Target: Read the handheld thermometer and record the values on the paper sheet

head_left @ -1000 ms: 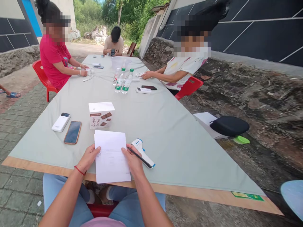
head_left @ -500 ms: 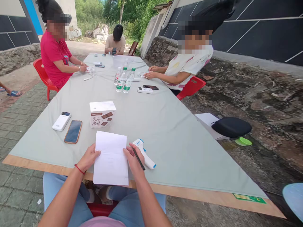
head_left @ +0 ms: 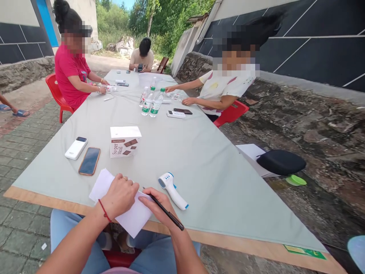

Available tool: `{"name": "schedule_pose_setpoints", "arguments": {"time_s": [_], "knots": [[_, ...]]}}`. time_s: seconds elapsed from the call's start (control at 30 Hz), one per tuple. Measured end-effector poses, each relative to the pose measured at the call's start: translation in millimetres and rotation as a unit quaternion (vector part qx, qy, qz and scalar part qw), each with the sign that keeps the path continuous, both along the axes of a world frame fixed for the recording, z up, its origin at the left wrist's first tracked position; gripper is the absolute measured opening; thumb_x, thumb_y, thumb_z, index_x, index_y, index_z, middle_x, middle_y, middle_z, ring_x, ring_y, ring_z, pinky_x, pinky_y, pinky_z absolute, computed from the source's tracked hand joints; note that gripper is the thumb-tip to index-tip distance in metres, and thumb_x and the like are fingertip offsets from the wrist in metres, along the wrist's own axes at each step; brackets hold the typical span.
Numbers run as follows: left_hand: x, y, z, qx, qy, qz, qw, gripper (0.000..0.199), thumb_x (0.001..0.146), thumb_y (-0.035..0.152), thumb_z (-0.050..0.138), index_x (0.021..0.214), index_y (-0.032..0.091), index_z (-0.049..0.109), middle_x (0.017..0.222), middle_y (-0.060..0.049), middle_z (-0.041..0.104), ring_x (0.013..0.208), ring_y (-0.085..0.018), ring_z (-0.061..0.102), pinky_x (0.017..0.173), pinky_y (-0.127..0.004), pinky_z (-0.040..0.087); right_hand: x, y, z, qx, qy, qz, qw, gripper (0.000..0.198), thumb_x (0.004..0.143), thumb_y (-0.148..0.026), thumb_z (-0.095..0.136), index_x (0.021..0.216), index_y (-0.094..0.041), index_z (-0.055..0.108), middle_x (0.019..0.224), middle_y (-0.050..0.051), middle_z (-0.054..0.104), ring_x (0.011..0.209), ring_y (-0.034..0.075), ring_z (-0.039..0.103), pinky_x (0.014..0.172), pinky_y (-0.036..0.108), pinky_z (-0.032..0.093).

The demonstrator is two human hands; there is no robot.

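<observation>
White paper sheets [head_left: 134,220] lie at the table's near edge, turned aslant and partly overhanging it. My left hand [head_left: 121,196] reaches across the top of the sheets, its fingers curled around their edge. A black pen [head_left: 167,211] is held in my right hand [head_left: 159,207], which also pinches the sheets' right edge between thumb and fingers. The pen's rear end points back toward my wrist. Just right of that hand rests a white and blue infrared thermometer [head_left: 173,191], apart from it. The sheets' middle is hidden under my left hand.
Beyond the sheets stand a Super Meal box [head_left: 125,142], a phone [head_left: 89,161] and a white power bank [head_left: 76,148]. Farther off are water bottles [head_left: 156,103]. A person in pink [head_left: 72,72], a person in white [head_left: 225,91] and another person [head_left: 142,57] sit around the table [head_left: 211,171].
My left hand has moved from the sheets' left edge across their top. The sheets have turned aslant, and the pen in my right hand has shifted, its tip now showing beyond the fingers.
</observation>
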State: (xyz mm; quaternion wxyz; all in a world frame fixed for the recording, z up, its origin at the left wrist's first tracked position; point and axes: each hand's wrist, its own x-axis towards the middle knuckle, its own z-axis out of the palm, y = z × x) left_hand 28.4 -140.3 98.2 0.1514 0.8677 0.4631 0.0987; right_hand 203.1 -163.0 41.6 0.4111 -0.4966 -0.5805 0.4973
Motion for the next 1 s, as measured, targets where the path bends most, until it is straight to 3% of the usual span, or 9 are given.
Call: {"name": "schedule_pose_setpoints", "arguments": {"time_s": [0.2, 0.3, 0.37, 0.47, 0.57, 0.63, 0.73, 0.87, 1.0], "knots": [[-51, 24, 24.8, 0.012, -0.020, 0.079, 0.997, 0.016, 0.064, 0.027, 0.073, 0.070, 0.019, 0.061, 0.065, -0.006, 0.063, 0.075, -0.027, 0.058, 0.090, -0.046, 0.032, 17, -6, -16, -0.070, 0.033, -0.040, 0.996, 0.020, 0.068, -0.040, 0.075, 0.068, -0.021, 0.069, 0.060, -0.002, 0.059, 0.058, 0.014, 0.048, 0.051, 0.024, 0.035], [-78, 41, 17.3, -0.126, -0.196, 0.094, 0.968, 0.022, 0.067, 0.033, 0.074, 0.083, 0.021, 0.064, 0.060, 0.001, 0.059, 0.063, -0.018, 0.054, 0.077, -0.034, 0.038, 22, -6, -21, -0.091, 0.051, -0.088, 0.991, 0.024, 0.061, -0.043, 0.078, 0.065, -0.021, 0.070, 0.059, -0.002, 0.061, 0.056, 0.015, 0.050, 0.050, 0.025, 0.036], [-89, 49, 2.6, -0.252, -0.355, 0.082, 0.896, 0.035, 0.068, 0.041, 0.075, 0.093, 0.020, 0.064, 0.069, 0.000, 0.062, 0.066, -0.016, 0.055, 0.070, -0.029, 0.039, 23, -5, -25, -0.106, 0.071, -0.120, 0.985, 0.027, 0.057, -0.045, 0.081, 0.065, -0.021, 0.070, 0.059, -0.001, 0.063, 0.054, 0.016, 0.050, 0.050, 0.026, 0.037], [-93, 53, -25.8, -0.335, -0.555, 0.122, 0.752, 0.047, 0.068, 0.052, 0.076, 0.100, 0.018, 0.066, 0.087, -0.005, 0.067, 0.075, -0.016, 0.060, 0.071, -0.028, 0.043, 20, -7, -34, -0.127, 0.114, -0.150, 0.974, 0.032, 0.054, -0.045, 0.083, 0.067, -0.020, 0.071, 0.060, 0.000, 0.065, 0.054, 0.017, 0.053, 0.051, 0.028, 0.040], [-85, 44, -49.6, -0.396, -0.655, 0.151, 0.625, 0.062, 0.071, 0.066, 0.066, 0.109, 0.017, 0.067, 0.106, -0.013, 0.069, 0.094, -0.026, 0.065, 0.080, -0.035, 0.048, 16, -9, -43, -0.136, 0.164, -0.179, 0.961, 0.034, 0.054, -0.045, 0.085, 0.071, -0.019, 0.071, 0.065, 0.001, 0.069, 0.057, 0.019, 0.057, 0.054, 0.029, 0.045], [-73, 33, -58.9, -0.426, -0.684, 0.144, 0.574, 0.073, 0.070, 0.075, 0.060, 0.110, 0.014, 0.067, 0.112, -0.016, 0.068, 0.108, -0.033, 0.062, 0.089, -0.042, 0.048, 12, -11, -47, -0.138, 0.193, -0.202, 0.950, 0.035, 0.054, -0.044, 0.085, 0.075, -0.019, 0.072, 0.070, 0.002, 0.072, 0.061, 0.019, 0.060, 0.057, 0.030, 0.048], [-46, 12, -63.2, -0.418, -0.716, 0.129, 0.544, 0.073, 0.066, 0.073, 0.066, 0.110, 0.015, 0.066, 0.116, -0.015, 0.068, 0.116, -0.037, 0.058, 0.097, -0.047, 0.046, 5, -13, -52, -0.133, 0.219, -0.241, 0.936, 0.036, 0.055, -0.044, 0.085, 0.078, -0.019, 0.071, 0.075, 0.003, 0.074, 0.065, 0.020, 0.063, 0.060, 0.031, 0.052], [-18, -4, -61.6, -0.378, -0.729, 0.157, 0.549, 0.063, 0.060, 0.032, 0.083, 0.117, 0.019, 0.059, 0.118, -0.011, 0.069, 0.114, -0.033, 0.061, 0.100, -0.047, 0.045, -3, -19, -52, -0.124, 0.234, -0.275, 0.924, 0.036, 0.058, -0.044, 0.084, 0.081, -0.020, 0.070, 0.077, 0.003, 0.074, 0.068, 0.020, 0.065, 0.063, 0.031, 0.054], [-20, -1, -62.7, -0.392, -0.722, 0.204, 0.532, 0.061, 0.051, 0.014, 0.081, 0.108, 0.018, 0.060, 0.103, -0.008, 0.074, 0.106, -0.033, 0.065, 0.094, -0.048, 0.049, -6, -28, -44, -0.109, 0.227, -0.285, 0.925, 0.035, 0.061, -0.042, 0.084, 0.084, -0.020, 0.070, 0.079, 0.001, 0.074, 0.069, 0.017, 0.064, 0.062, 0.026, 0.052]]}}
